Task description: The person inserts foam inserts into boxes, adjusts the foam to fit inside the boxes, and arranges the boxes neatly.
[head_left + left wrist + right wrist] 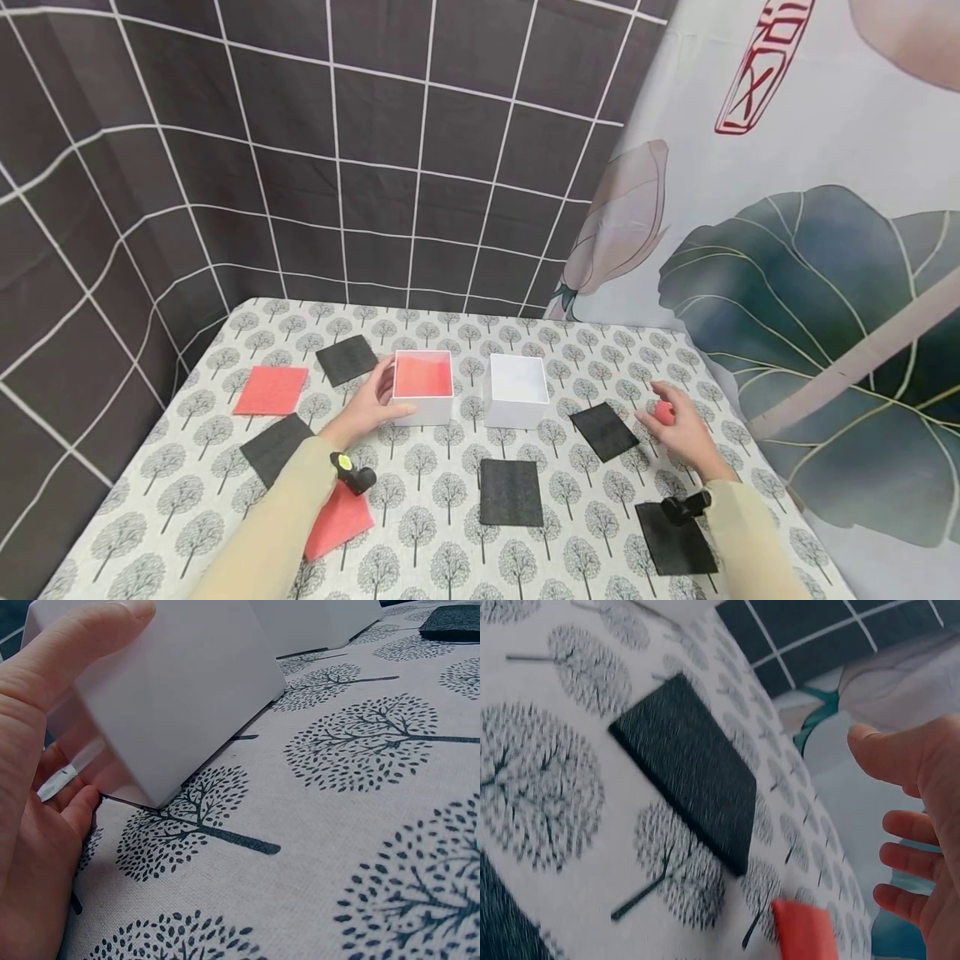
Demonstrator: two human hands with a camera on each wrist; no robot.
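My left hand (372, 402) grips a white box (422, 410) at its left side, thumb across the front wall and fingers round the side. Inside that open-topped box lies red material (422, 375). In the left wrist view the white box (180, 697) stands with its lower edge close on the cloth. My right hand (681, 423) is off to the right with nothing in it, thumb and fingers spread apart in the right wrist view. A red felt-like piece (805, 930) lies below that hand, mostly hidden by it in the head view.
A second white box (517, 414) stands just right of the first. Black squares (511, 493) and red squares (271, 390) lie scattered over the tree-print tablecloth (420, 500). Dark gridded cloth (375, 125) hangs behind, and a lotus-print curtain (697, 167) at the right.
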